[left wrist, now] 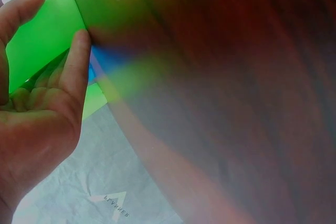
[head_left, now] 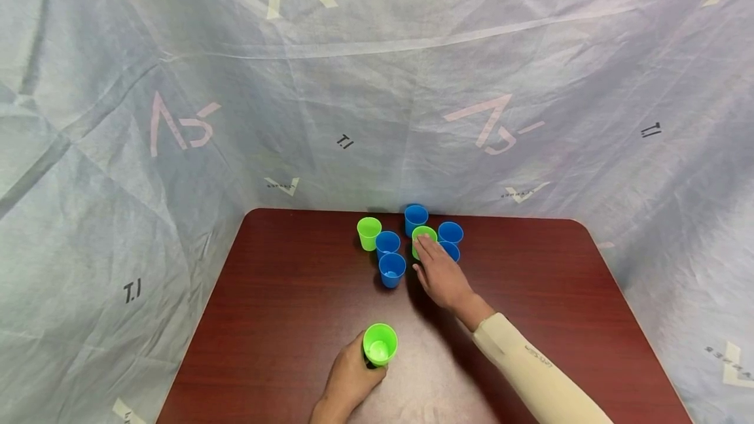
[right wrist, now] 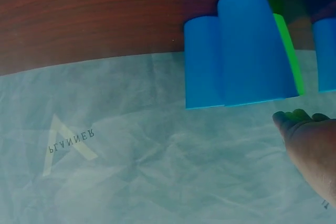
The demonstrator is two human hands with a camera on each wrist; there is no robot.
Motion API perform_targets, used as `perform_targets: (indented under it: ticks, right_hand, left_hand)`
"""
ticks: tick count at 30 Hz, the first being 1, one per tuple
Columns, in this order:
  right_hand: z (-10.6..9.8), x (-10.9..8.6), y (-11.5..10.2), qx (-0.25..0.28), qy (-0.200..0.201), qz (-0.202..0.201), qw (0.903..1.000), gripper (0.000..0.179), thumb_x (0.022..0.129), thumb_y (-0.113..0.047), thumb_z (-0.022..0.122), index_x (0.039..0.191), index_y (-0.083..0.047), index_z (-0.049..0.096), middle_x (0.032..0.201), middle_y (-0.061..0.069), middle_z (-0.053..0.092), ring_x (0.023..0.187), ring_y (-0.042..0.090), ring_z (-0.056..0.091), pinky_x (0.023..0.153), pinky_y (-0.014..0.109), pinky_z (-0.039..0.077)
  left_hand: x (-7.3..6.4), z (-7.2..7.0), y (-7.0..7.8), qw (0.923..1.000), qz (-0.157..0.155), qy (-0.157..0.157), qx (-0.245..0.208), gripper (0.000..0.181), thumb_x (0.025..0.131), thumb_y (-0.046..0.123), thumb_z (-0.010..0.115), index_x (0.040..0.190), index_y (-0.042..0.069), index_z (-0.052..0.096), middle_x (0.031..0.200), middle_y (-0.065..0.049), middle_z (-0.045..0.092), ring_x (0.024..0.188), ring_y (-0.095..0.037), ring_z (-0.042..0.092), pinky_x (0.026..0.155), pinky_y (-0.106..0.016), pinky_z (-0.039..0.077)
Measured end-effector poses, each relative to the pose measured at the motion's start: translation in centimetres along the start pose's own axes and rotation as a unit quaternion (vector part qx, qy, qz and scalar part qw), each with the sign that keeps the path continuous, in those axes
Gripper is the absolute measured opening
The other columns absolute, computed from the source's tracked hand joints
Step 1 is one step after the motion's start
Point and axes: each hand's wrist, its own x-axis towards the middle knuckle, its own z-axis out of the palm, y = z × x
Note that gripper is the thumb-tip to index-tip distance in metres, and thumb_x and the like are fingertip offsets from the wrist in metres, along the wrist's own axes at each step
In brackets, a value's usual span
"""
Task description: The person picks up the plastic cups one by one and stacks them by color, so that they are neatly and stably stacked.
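The left hand (head_left: 351, 375) grips a bright green, tapered plastic cup (head_left: 379, 344), mouth up, at the near part of the red-brown, wood-grained tabletop (head_left: 283, 319). The right hand (head_left: 442, 277), fingers extended, is at a second green cup (head_left: 424, 232) (touching or not, I cannot tell) among three blue tapered plastic cups (head_left: 415, 216); two more blue cups (head_left: 392, 267) and a third green cup (head_left: 369, 234) stand left.

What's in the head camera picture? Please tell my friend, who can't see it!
A person's left hand grips a green cup, while the right hand reaches over a second green cup. Five blue cups and a third green cup stand near that second one on a reddish-brown table. Pale printed cloth hangs behind.
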Motion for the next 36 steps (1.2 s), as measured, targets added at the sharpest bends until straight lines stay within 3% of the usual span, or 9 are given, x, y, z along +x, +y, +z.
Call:
perform_targets:
  ticks: [16, 27, 36]
  right_hand:
    - [-0.8, 1.6, 0.8, 0.017, -0.013, 0.028, 0.9994, 0.061, 0.107, -0.023, 0.063, 0.157, 0.005, 0.043, 0.164, 0.024, 0.044, 0.155, 0.042, 0.041, 0.125, 0.055, 0.037]
    - [-0.3, 2.7, 1.4, 0.023, -0.054, 0.064, 0.9962, 0.064, 0.107, -0.027, 0.062, 0.159, 0.003, 0.04, 0.167, 0.024, 0.039, 0.158, 0.042, 0.036, 0.129, 0.055, 0.03]
    - [-0.2, 3.2, 1.6, 0.022, -0.056, 0.061, 0.9963, 0.061, 0.108, -0.027, 0.061, 0.158, 0.003, 0.041, 0.166, 0.025, 0.041, 0.157, 0.044, 0.037, 0.129, 0.056, 0.03]
  left_hand:
    - [0.1, 0.1, -0.1, 1.0, 0.0, 0.007, 0.005, 0.058, 0.069, 0.011, 0.091, 0.123, 0.01, 0.07, 0.112, -0.006, 0.08, 0.106, -0.026, 0.075, 0.091, -0.046, 0.06]
    - [0.1, 0.2, -0.4, 1.0, -0.004, 0.002, 0.008, 0.055, 0.07, 0.014, 0.091, 0.121, 0.012, 0.071, 0.11, -0.004, 0.08, 0.104, -0.021, 0.075, 0.09, -0.042, 0.06]
    - [0.1, 0.2, -0.5, 0.9999, 0.001, 0.007, 0.01, 0.055, 0.069, 0.014, 0.091, 0.12, 0.013, 0.071, 0.11, -0.003, 0.08, 0.103, -0.02, 0.074, 0.089, -0.042, 0.06]
